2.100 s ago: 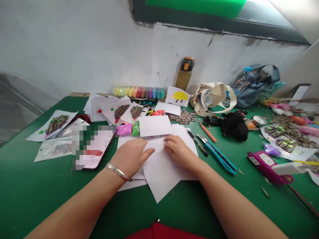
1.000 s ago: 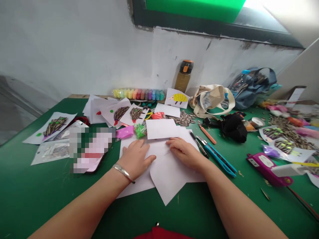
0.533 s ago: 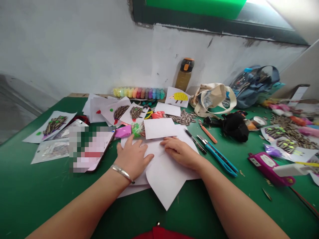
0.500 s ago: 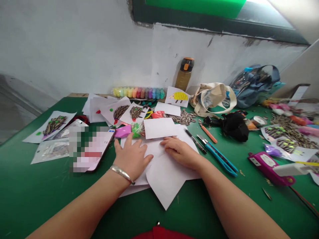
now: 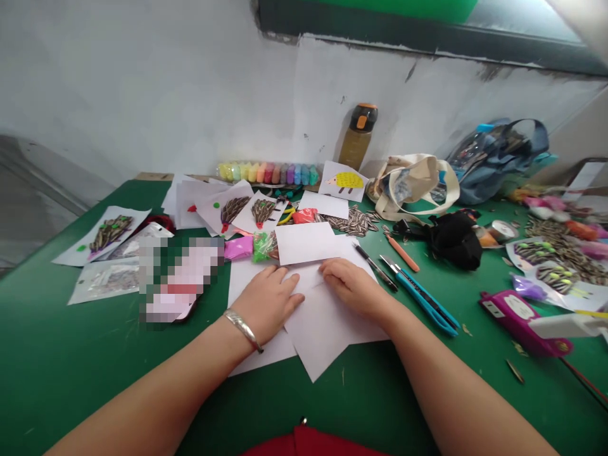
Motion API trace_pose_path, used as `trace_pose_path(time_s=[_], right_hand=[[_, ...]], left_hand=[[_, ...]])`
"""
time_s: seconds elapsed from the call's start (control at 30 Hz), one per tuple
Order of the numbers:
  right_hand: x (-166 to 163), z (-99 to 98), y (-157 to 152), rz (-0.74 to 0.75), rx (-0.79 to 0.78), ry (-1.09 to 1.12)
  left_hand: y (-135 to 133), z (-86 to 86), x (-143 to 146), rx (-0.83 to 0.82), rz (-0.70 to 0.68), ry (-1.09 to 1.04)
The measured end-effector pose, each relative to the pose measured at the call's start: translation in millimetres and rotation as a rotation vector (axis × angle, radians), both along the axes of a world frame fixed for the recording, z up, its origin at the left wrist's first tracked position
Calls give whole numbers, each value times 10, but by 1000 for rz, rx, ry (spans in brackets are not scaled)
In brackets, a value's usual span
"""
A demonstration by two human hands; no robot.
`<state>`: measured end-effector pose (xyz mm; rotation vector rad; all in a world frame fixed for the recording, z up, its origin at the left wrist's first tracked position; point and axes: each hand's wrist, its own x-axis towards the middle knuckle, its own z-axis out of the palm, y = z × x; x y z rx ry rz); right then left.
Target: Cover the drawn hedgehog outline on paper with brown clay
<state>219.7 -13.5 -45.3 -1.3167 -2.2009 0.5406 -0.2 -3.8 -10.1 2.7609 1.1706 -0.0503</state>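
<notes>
A loose white sheet of paper [image 5: 317, 339] lies askew on other white sheets [image 5: 242, 278], one corner pointing toward me. My left hand [image 5: 266, 301], a silver bangle at its wrist, rests palm down on the papers with its fingers stretched and thumb apart. The fingers of my right hand [image 5: 354, 286] are curled in at the sheet's far right part; their tips are partly hidden. Just beyond both hands is a small blank white card [image 5: 305, 243]. A black pen [image 5: 376, 268] and a blue utility knife [image 5: 420, 296] lie right of my right hand.
Left are a phone [image 5: 178, 288], partly blurred out, and seed-covered hedgehog pictures [image 5: 111, 233]. Behind the card lie sunflower seeds [image 5: 357, 221] and clay packs [image 5: 239, 247]. A bottle [image 5: 357, 136] and cloth bag [image 5: 413, 187] stand by the wall. A purple glue gun [image 5: 522, 323] is far right.
The loose sheet has turned slightly, its near corner shifting away from me and left. My left hand has drawn in closer to my right, its fingers less spread. The view has shifted a little.
</notes>
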Motion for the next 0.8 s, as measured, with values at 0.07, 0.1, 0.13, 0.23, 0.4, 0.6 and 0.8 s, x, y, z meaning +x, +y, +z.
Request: trace_pose_path(time_s=[0.07,0.1,0.13,0.23,0.4,0.6,0.8], right_hand=[[33,2,-3,-94,27,-95],[41,1,-4,-144,32,-133],[42,-3,-6,-190,30,-158],[-3,-29,-17,-270,13,-168],[-115,-59,-39,-304,-14,-177],[18,37,-57,-371,9,-147],[139,97,-37,-356,69,-155]], left_hand=[[13,1,-11,9,-11,-40],[14,-2,-12,34,-14,-76],[8,-6,-11,71,-21,-123],[-43,-18,11,216,-76,-289],[-152,-117,87,201,-149,-243],[-206,-245,160,104,-82,-47],[-212,-162,154,63,-80,-39]])
